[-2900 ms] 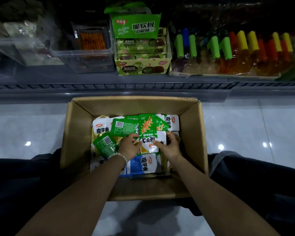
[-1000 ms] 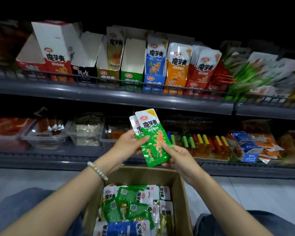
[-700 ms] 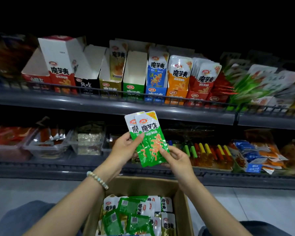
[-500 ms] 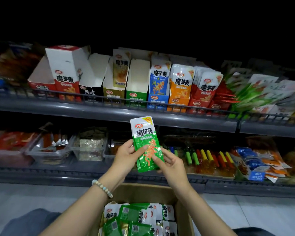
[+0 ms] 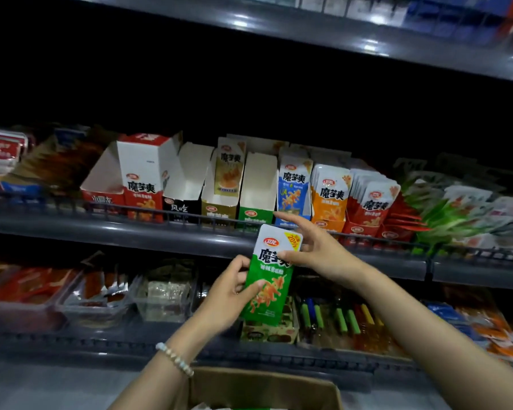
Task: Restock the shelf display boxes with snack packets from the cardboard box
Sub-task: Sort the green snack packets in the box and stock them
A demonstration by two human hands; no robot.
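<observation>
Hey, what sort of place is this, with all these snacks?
Most likely a small shop's snack aisle: grey metal shelves with front rails, branded display boxes of packets on them, an open cardboard box below. The left hand and right hand hold a green packet.

Top shelf [image 5: 308, 28]: above everything else.
Middle shelf [image 5: 160, 235]: carries display boxes [image 5: 256, 187] side by side behind a rail; filled ones stand right of centre.
Held packets [image 5: 271, 279]: upright before the middle shelf's edge, just below the centre display boxes; left hand [image 5: 225, 300] at their lower left, right hand [image 5: 317, 250] at their upper right.
Lower shelf [image 5: 249, 359]: under the middle shelf, behind the hands, with trays [image 5: 95, 303] at left.
Cardboard box [image 5: 264, 386]: nearest, below both hands, before the lower shelf.
</observation>
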